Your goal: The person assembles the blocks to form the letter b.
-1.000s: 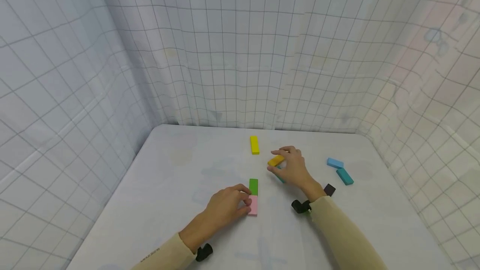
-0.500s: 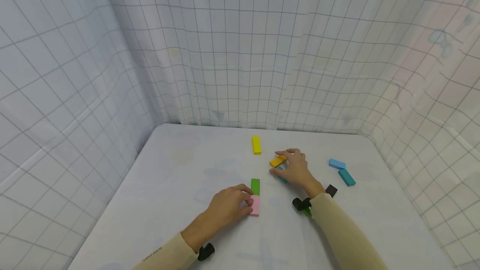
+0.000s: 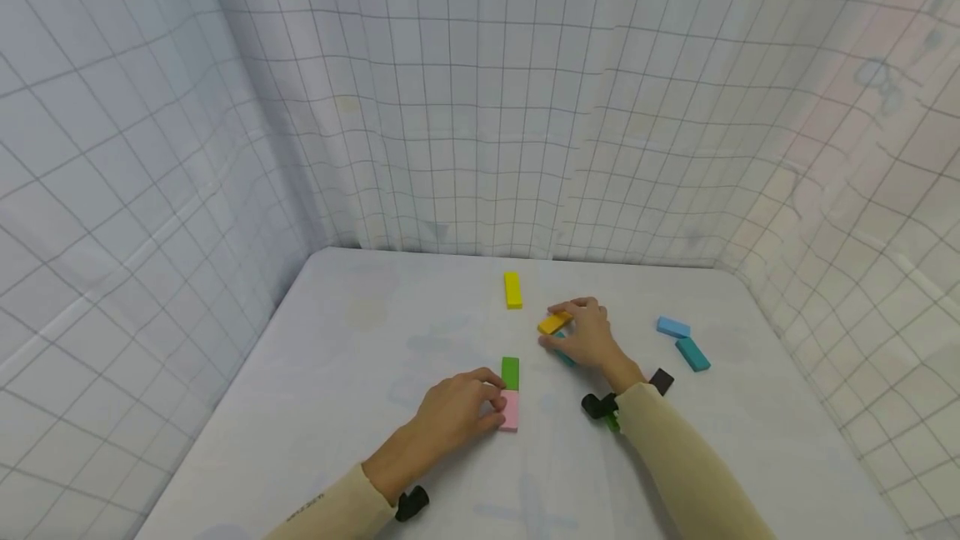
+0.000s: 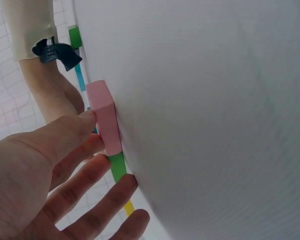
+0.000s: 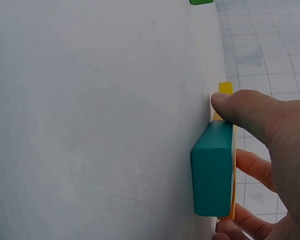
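Note:
In the head view, the left hand (image 3: 452, 411) lies along the left side of a pink block (image 3: 511, 412) and a green block (image 3: 511, 372), which stand end to end. Its thumb (image 4: 87, 119) touches the pink block's edge in the left wrist view, and the loosely bent fingers spread past it toward the green block. The right hand (image 3: 587, 336) hovers around an orange-yellow block (image 3: 553, 323) and a teal block (image 5: 212, 175), thumb and fingers apart on either side. Part of the teal block is hidden under the thumb. Neither block is visibly gripped.
A yellow block (image 3: 513, 290) lies farther back. To the right lie a light blue block (image 3: 673, 327), another teal block (image 3: 692, 354) and a black block (image 3: 662, 381). A second green block (image 3: 612, 422) is partly hidden by the right wrist camera. Grid-patterned curtains (image 3: 480, 107) enclose the table.
The head view has shifted slightly. The right hand has moved a little back toward its own wrist around the orange-yellow block; the left hand and the blocks stay in place.

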The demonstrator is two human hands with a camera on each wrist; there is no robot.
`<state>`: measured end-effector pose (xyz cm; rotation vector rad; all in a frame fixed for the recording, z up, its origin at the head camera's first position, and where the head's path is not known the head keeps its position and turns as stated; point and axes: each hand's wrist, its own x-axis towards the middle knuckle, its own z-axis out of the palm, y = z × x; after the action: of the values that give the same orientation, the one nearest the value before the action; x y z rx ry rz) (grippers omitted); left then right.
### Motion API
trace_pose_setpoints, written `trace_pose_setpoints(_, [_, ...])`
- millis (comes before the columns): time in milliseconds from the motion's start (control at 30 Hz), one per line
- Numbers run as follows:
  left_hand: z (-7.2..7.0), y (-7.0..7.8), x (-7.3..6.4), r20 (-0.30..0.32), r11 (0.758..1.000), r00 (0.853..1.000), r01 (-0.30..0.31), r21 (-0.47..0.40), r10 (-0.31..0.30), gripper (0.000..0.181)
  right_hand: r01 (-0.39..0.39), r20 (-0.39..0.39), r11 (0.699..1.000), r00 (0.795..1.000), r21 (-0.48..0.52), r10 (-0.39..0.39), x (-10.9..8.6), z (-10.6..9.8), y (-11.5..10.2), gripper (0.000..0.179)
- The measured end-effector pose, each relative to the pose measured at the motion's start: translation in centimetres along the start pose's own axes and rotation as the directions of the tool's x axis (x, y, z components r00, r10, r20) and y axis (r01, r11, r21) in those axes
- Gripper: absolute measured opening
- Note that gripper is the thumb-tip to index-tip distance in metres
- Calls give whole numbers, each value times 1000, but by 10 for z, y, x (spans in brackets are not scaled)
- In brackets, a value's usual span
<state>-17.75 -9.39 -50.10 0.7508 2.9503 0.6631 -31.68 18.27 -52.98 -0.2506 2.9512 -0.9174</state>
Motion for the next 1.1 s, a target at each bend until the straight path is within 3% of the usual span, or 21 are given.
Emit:
trace_pose_setpoints(433, [-1, 2, 0, 22, 1000, 999, 26, 1, -26, 7, 14, -18, 999, 1000, 41, -14, 0, 2, 0, 52])
trace_pose_setpoints(1100, [-4, 6, 2, 48, 999, 998, 51, 10, -52, 9, 17, -16, 999, 1000, 38, -16, -2, -2, -2, 53])
